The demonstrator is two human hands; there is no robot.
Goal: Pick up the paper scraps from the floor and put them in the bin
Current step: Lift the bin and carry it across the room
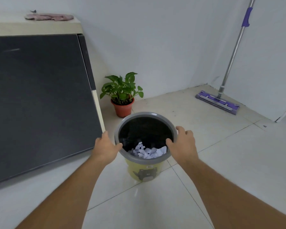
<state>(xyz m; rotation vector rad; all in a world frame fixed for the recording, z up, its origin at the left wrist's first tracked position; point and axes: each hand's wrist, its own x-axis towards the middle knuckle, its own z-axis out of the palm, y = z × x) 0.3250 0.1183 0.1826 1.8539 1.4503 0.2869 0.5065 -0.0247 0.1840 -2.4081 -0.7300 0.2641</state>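
Note:
A yellow bin (143, 172) with a grey rim and a black liner stands on the tiled floor in the middle of the view. White paper scraps (147, 152) lie heaped inside it. My left hand (106, 146) grips the rim on the left side, thumb hooked over the edge. My right hand (182, 142) grips the rim on the right side, thumb inside the rim. No scraps show on the floor around the bin.
A dark cabinet (40, 100) with a pale top stands at the left, close to my left hand. A potted plant (122, 96) sits just behind the bin. A purple flat mop (218, 100) leans in the far right corner. A pink cloth (49, 17) lies on the cabinet top.

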